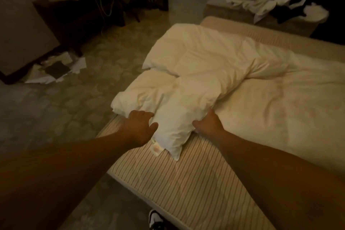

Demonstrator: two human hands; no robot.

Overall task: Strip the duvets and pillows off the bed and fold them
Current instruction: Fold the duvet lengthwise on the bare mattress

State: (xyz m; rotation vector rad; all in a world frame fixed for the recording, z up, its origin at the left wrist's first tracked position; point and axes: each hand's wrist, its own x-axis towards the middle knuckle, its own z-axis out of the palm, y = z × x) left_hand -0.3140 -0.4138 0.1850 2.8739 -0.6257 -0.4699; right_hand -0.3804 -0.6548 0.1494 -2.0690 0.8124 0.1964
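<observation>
A cream duvet [211, 65] lies bunched in folds across the striped bare mattress [186, 183], spreading flat to the right. Its near corner hangs toward me, with a small label at the tip. My left hand [139, 127] presses on the left side of that corner, fingers curled into the fabric. My right hand [210, 124] holds the right side of the same bunch, fingers tucked under the fold. Both forearms reach in from the bottom of the view.
More white bedding and a pillow [261, 0] are piled on a bench beyond the bed's far end. Papers [56, 69] litter the patterned floor at left beside a dark leaning board. Dark furniture with white cables stands at the back left. My shoe [155, 220] shows by the mattress edge.
</observation>
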